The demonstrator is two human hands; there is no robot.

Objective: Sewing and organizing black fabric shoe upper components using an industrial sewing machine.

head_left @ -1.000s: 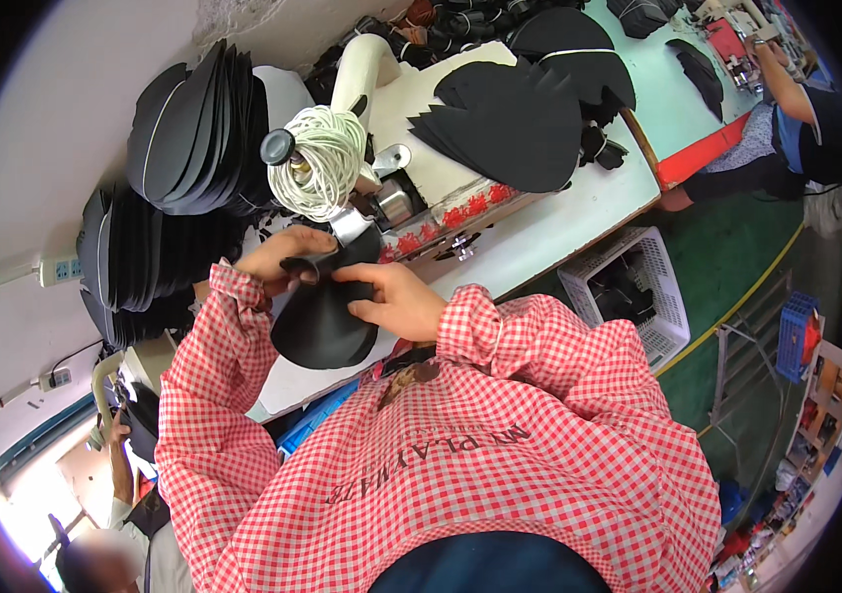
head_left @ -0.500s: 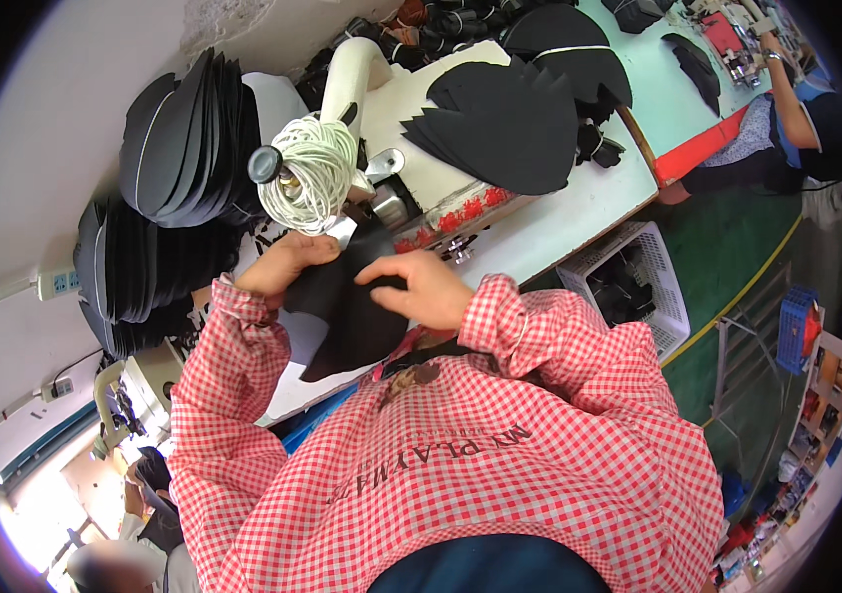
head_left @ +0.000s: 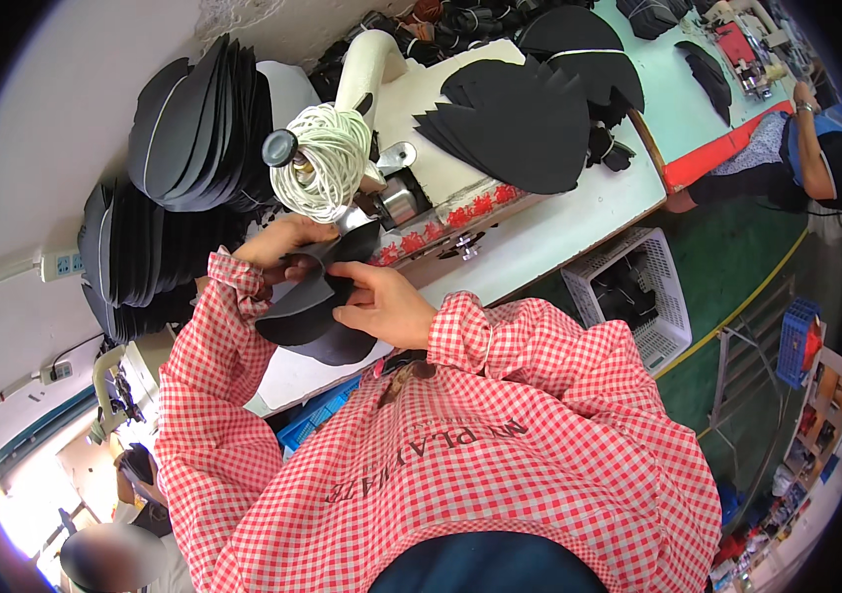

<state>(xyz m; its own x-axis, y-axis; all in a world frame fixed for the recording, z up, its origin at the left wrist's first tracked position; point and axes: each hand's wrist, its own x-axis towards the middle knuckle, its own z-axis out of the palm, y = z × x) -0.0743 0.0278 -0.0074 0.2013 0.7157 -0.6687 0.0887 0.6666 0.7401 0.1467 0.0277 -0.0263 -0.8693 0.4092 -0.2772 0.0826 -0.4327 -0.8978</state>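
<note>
A curved black sheet piece (head_left: 302, 301) is bent up between my hands at the front of a cream-coloured machine (head_left: 369, 79). My left hand (head_left: 287, 242) grips its far edge, close under the machine's metal parts (head_left: 401, 201), some fingers hidden behind the sheet. With thumb and fingers my right hand (head_left: 388, 306) pinches the piece from the right. Above my left hand hangs a coil of whitish cord (head_left: 330, 163) beside a black knob (head_left: 279, 148). A fan of black cut pieces (head_left: 520, 124) lies on the machine's white top.
Thick bundles of black pieces (head_left: 208, 133) are stacked at the left. A white plastic crate (head_left: 673, 306) holding dark pieces stands right of the white table (head_left: 594, 208). Another person's arm (head_left: 816, 158) works at a bench at the far right. A blue tray (head_left: 317, 415) sits below the table edge.
The black piece, flatter and hanging toward me before, is now bent and turned, its near end shifted left. My right hand has moved slightly left and down, closing on it.
</note>
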